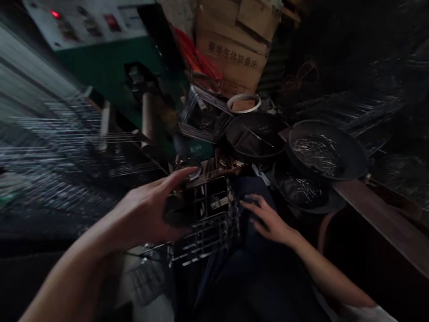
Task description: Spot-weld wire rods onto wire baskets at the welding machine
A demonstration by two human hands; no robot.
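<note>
"While the boxy wire basket [208,235] sits beside the dark blue trouser leg [256,237], between the left hand [147,214] and the right hand [268,221], is either clenched?"

"Neither. They're well apart from each other, the left with its thumb spread wide from the fingers, the right with fingers loosely fanned. I can't tell whether either touches the basket."

"What's it like?"

"Thin, shiny metal bars crossing in a grid, somewhat blurred."

"And past the hands?"

"Round dark pans [351,156] on the right: three, two of them holding slender bright metal pieces [317,154], too many to count. Behind, one pale round tub [243,95] with one flat brown block [244,105], and one group of square wire frames [189,123]."

"Farther out?"

"Creased cardboard [234,44] bearing one clear printed line, crumpled red sheeting [201,56], one green machine [103,62] with one lit red lamp [55,14], and blurred grey wirework [67,147] at far left, uncountable."
</note>
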